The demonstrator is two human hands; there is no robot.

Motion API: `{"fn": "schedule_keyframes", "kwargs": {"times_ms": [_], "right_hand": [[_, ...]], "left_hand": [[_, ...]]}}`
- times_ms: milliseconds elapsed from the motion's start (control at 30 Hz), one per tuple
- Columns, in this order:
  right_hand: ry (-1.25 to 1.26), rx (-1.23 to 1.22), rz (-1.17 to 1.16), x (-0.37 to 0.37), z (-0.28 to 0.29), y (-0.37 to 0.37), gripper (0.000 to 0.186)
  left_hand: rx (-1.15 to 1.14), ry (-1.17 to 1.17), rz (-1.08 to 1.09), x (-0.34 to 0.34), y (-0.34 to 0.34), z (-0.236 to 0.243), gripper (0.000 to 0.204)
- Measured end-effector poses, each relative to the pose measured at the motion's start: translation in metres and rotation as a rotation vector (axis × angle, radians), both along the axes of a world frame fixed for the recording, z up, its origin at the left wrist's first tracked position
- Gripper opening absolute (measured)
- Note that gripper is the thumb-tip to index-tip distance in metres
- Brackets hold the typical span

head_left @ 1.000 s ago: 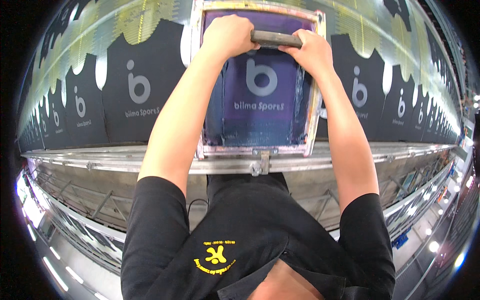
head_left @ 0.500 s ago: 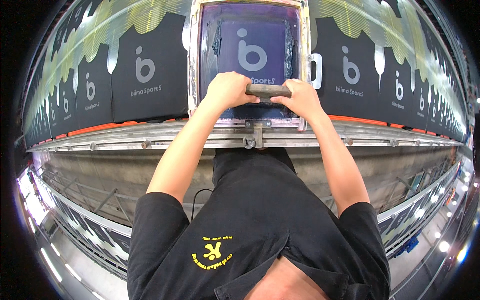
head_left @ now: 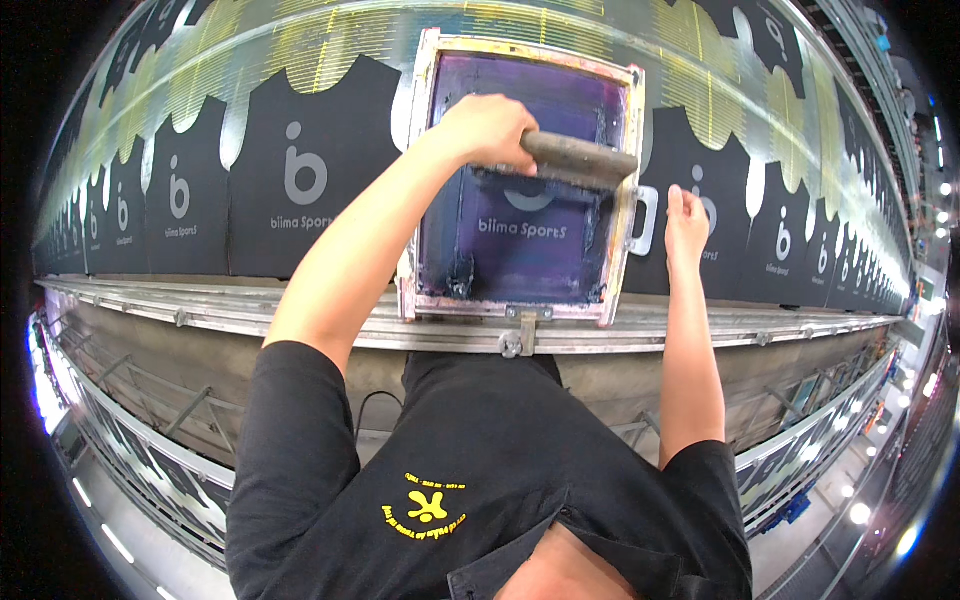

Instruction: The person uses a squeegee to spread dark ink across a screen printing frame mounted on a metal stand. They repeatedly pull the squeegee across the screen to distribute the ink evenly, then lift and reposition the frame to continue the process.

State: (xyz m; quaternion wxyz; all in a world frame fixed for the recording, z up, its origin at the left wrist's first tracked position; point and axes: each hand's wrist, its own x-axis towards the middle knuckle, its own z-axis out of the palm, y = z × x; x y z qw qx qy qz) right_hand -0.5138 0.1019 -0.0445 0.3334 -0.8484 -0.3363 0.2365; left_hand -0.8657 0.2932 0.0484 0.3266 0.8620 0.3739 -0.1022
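Note:
My left hand [head_left: 489, 133] is wrapped round the left end of a squeegee [head_left: 580, 158] with a worn, grey-brown bar handle. The squeegee stands across the upper half of a printing screen [head_left: 530, 265], whose purple mesh carries a letter design and dark ink smears along its edges. Part of the design is hidden behind the squeegee. To the right of the frame, my right hand [head_left: 686, 225] is raised with its fingers loosely extended and nothing seen in them. It is beside the white pull handle [head_left: 645, 220] on the frame's right side, apart from it.
Black garment panels with grey prints, such as the left panel [head_left: 305, 180] and the right one [head_left: 695, 150], lie in a row on the long table. A metal rail [head_left: 280, 310] runs along its near edge, with a bracket [head_left: 522, 330] under the screen frame.
My right hand has let go of the squeegee and moved right, beside the pull handle. My left hand keeps hold as the squeegee stands farther up the screen. The view has shifted.

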Motion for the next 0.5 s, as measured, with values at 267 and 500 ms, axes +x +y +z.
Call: {"fn": "schedule_keyframes", "kwargs": {"times_ms": [267, 500], "right_hand": [[0.568, -0.064, -0.062, -0.032, -0.031, 0.009, 0.038], [0.601, -0.003, -0.090, -0.040, 0.037, 0.022, 0.044]], "left_hand": [[0.295, -0.038, 0.070, -0.001, 0.057, -0.052, 0.037], [0.381, -0.298, 0.191, -0.038, -0.084, -0.042, 0.027]]}}
